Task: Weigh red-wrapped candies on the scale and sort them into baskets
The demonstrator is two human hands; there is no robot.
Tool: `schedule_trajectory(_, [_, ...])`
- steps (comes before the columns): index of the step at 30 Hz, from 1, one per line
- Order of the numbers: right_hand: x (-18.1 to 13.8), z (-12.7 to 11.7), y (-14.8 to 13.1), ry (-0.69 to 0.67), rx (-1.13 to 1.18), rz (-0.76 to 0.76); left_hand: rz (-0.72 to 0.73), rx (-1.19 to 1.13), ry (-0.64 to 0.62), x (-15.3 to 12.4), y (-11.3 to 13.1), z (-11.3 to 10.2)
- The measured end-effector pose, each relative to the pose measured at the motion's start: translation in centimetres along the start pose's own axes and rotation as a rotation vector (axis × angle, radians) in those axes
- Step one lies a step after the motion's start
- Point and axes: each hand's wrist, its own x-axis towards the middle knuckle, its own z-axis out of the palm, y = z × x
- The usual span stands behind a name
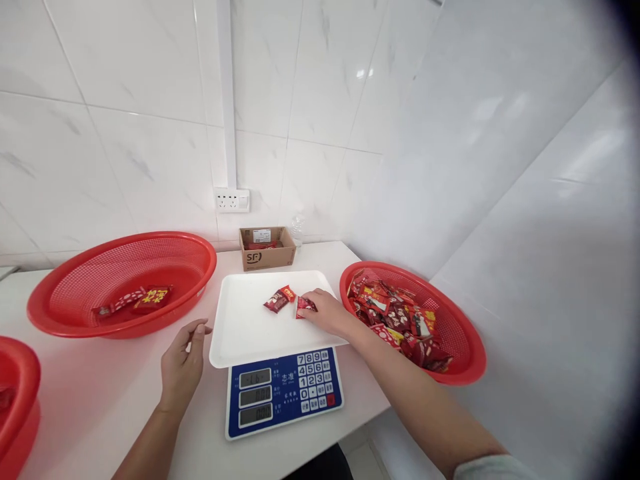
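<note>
My right hand is closed on a small red snack packet over the right part of the white tray. Just left of it, two more small packets, one dark red and one bright red, lie together on the tray. Beside the tray's left edge is my left hand, fingers curled in toward the thumb, with nothing visible in it. The tray rests on a blue digital weighing scale; its keypad and three small displays face me.
At right a red basket holds many red packets. Another red basket, at left, has a few packets; part of a third shows lower left. Behind the tray stand a cardboard box and a clear bottle, near the tiled wall.
</note>
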Motion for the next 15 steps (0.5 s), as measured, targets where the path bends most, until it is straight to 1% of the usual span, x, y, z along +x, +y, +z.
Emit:
schedule_trajectory(4, [-0.42, -0.47, -0.45, 0.012, 0.014, 0.048, -0.023, 0.019, -0.013, 0.08, 0.15, -0.07])
schedule_trajectory(8, [-0.86, -0.86, -0.75, 0.031, 0.069, 0.055, -0.051, 0.08, -0.019, 0.27, 0.35, -0.07])
schedule_trajectory(12, [-0.98, -0.76, -0.75, 0.04, 0.116, 0.034, -0.077, 0.106, -0.022, 0.09, 0.23, 0.14])
schedule_trajectory(13, [-0.94, -0.66, -0.75, 0.047, 0.114, 0.026, -0.073, 0.108, -0.012, -0.01, 0.06, 0.26])
schedule_trajectory(15, [-0.86, -0.45, -0.73, 0.057, 0.102, 0.01, -0.042, 0.117, 0.051, -0.18, -0.51, 0.58])
